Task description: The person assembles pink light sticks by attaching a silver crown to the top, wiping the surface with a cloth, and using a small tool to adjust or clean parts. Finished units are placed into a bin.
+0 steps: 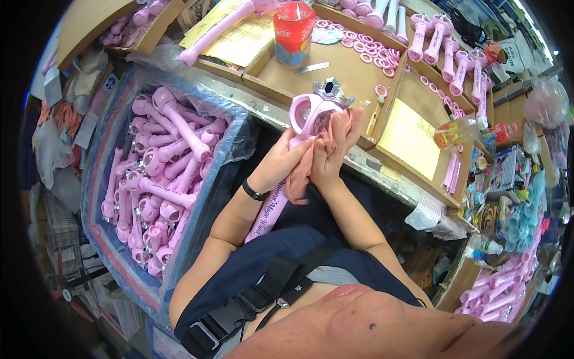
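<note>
A pink toy wand (pixel 266 216) slants up in front of my chest, dark lettering along its handle. Its round openwork head carries a silver crown-like ornament (pixel 330 88) with a dark blue gem. Just below the head, my left hand (pixel 276 160) is closed around the wand; a black band circles that wrist. On the other side, my right hand (pixel 336 146) grips a peach-coloured cloth (pixel 300 178) and presses it against the wand's head. The cloth hangs down between my hands and hides part of the head and some fingers.
At left stands a plastic-lined blue bin (pixel 230 122) heaped with pink wands (pixel 173 155). Ahead, a bench bears cardboard trays (pixel 263 72), a red cup (pixel 293 33), pink rings (pixel 366 46) and a yellow sheet (pixel 411 140). More wands (pixel 435 42) stand far right.
</note>
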A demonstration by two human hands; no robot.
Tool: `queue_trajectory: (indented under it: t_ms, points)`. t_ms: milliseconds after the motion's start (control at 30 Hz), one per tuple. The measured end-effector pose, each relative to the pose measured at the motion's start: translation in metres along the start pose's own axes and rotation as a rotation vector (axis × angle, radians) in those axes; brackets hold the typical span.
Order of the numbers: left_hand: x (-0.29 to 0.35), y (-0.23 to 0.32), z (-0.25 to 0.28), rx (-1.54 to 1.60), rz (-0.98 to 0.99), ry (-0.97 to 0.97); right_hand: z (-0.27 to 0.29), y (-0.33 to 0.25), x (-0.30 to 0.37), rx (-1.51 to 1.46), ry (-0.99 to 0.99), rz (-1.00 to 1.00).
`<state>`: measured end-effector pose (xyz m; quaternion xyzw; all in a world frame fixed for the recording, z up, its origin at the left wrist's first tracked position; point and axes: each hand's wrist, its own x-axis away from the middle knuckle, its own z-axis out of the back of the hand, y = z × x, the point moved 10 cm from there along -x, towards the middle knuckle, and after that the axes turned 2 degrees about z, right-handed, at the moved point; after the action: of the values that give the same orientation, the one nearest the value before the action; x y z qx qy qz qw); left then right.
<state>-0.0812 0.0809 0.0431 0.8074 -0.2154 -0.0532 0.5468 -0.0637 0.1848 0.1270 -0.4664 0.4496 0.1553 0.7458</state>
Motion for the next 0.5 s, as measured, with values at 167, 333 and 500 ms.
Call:
queue_trajectory:
  t_ms: [167,333,500]
  points:
    - [0.012,-0.009,-0.008,0.037,0.023,-0.061,-0.009,0.070,0.020,-0.979,0.085,-0.667]
    - [0.028,-0.029,-0.040,0.508,0.274,-0.493,-0.018,0.063,0.027,-1.388,-0.001,-0.624]
    - [0.034,-0.044,-0.054,0.921,0.478,-0.560,-0.003,0.056,0.026,-0.978,-0.132,-0.313]
